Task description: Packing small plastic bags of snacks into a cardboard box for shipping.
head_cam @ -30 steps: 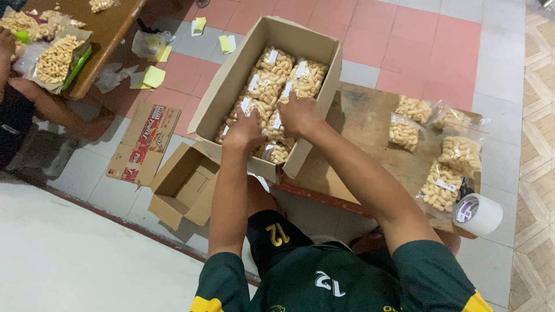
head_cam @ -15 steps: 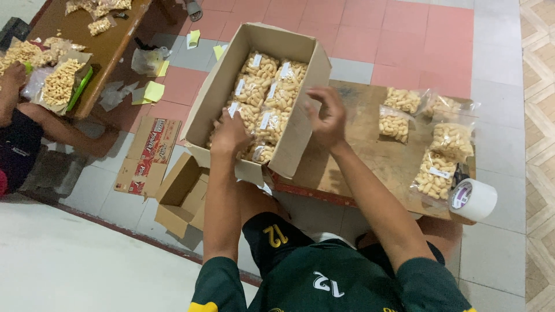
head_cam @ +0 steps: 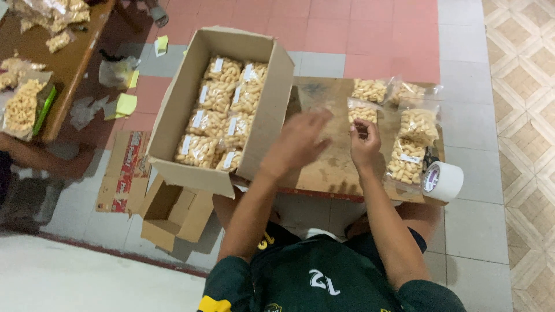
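Snack bags [head_cam: 414, 128] are laid loose on the wooden board [head_cam: 329, 167], just beyond both hands, within reach. Left hand [head_cam: 298, 141] is held open and empty, blurred; right hand [head_cam: 364, 141] is half-curled at one bag [head_cam: 362, 111], its grasp not discernible. Packed carton [head_cam: 173, 115] stands left of them.

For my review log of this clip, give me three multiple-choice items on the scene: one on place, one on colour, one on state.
1. Where is the tape roll?
A. in the box
B. at the board's right front corner
C. on the floor

2. What colour is the tape roll?
A. white
B. blue
C. black

3. How is the big box?
A. taped shut
B. open, empty
C. open, holding snack bags

Answers: 1 B, it sits at the board edge beside loose bags. 2 A, its outer face is white. 3 C, flaps are up and bags show in rows inside.
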